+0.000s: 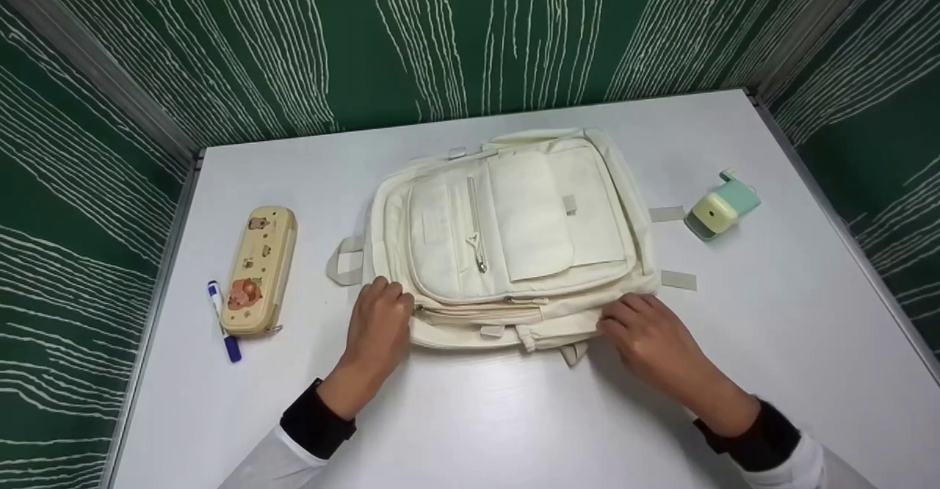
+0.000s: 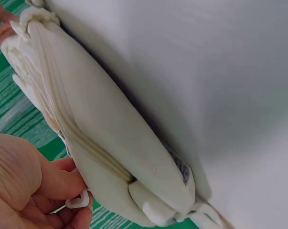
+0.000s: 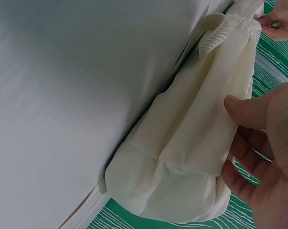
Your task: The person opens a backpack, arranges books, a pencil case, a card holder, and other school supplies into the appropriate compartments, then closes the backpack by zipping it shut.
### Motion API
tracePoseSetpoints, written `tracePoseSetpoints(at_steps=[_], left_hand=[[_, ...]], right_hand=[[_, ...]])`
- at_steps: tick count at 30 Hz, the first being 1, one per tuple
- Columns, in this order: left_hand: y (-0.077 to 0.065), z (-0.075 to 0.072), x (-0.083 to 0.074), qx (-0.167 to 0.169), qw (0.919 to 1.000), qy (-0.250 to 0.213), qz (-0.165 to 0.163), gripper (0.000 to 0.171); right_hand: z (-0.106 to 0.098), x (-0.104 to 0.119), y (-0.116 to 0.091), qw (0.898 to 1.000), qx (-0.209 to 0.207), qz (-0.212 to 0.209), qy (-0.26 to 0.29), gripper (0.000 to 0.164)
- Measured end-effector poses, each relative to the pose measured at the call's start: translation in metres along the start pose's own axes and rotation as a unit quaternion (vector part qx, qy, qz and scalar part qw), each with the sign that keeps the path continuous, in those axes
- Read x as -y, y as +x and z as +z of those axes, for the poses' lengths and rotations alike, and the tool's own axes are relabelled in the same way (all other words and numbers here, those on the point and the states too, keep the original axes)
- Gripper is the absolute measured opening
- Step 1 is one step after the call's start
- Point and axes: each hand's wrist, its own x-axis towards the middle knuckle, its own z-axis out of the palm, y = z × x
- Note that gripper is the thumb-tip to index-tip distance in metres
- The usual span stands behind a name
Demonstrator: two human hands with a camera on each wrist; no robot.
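A cream backpack (image 1: 529, 232) lies flat with its front pockets up and its top handle toward the left. My left hand (image 1: 378, 320) pinches the bag's near edge at its top end, beside the side zipper (image 2: 103, 160). In the left wrist view, a small pale loop (image 2: 78, 200) pokes out from between those fingers. At the bag's bottom end, my right hand (image 1: 653, 338) grips the near side. The right wrist view has the thumb on the side fabric (image 3: 201, 129) and the fingers curled behind it, their tips partly hidden.
Left of the bag, a yellow pencil case (image 1: 268, 272) with printed pictures lies beside a blue-and-white marker (image 1: 224, 320). To the right stands a mint-and-yellow pencil sharpener (image 1: 723, 206), near the bag's strap ends (image 1: 677, 280). Green, white-streaked panels (image 1: 470, 41) border the white table (image 1: 492, 430).
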Motion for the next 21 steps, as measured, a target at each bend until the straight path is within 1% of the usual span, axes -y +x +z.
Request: tracePoseSetpoints(at_steps=[3, 5, 7, 10, 12, 14, 16, 21], left_hand=[[0.005, 0.000, 0.008, -0.002, 1.0000, -0.003, 0.005, 0.018], [0.007, 0.000, 0.016, 0.001, 1.0000, -0.003, 0.001, 0.017], [0.010, 0.001, 0.025, 0.002, 0.9999, 0.004, -0.015, 0.013], [0.012, 0.002, 0.040, -0.003, 0.9985, 0.013, -0.053, 0.009], [0.012, 0.003, 0.046, -0.002, 0.9977, 0.018, -0.066, 0.007], [0.011, 0.003, 0.049, -0.001, 0.9977, 0.015, -0.065, 0.007], [0.009, 0.002, 0.048, 0.002, 0.9984, 0.011, -0.056, 0.005], [0.000, -0.003, 0.041, -0.008, 0.9988, -0.001, -0.048, 0.008]], right_hand=[[-0.002, -0.001, -0.001, 1.000, 0.003, -0.001, -0.004, 0.015], [-0.002, -0.002, -0.002, 1.000, 0.006, -0.002, -0.004, 0.015], [-0.003, -0.002, -0.002, 1.000, 0.008, -0.001, -0.003, 0.015], [-0.003, -0.003, -0.003, 1.000, 0.007, 0.002, -0.001, 0.016], [-0.003, -0.004, -0.003, 1.000, 0.008, 0.003, -0.001, 0.017], [-0.002, -0.005, -0.003, 1.000, 0.009, 0.004, -0.002, 0.017], [-0.002, -0.006, -0.003, 1.000, 0.008, 0.003, -0.005, 0.016], [0.000, -0.012, -0.003, 1.000, -0.002, 0.006, -0.011, 0.015]])
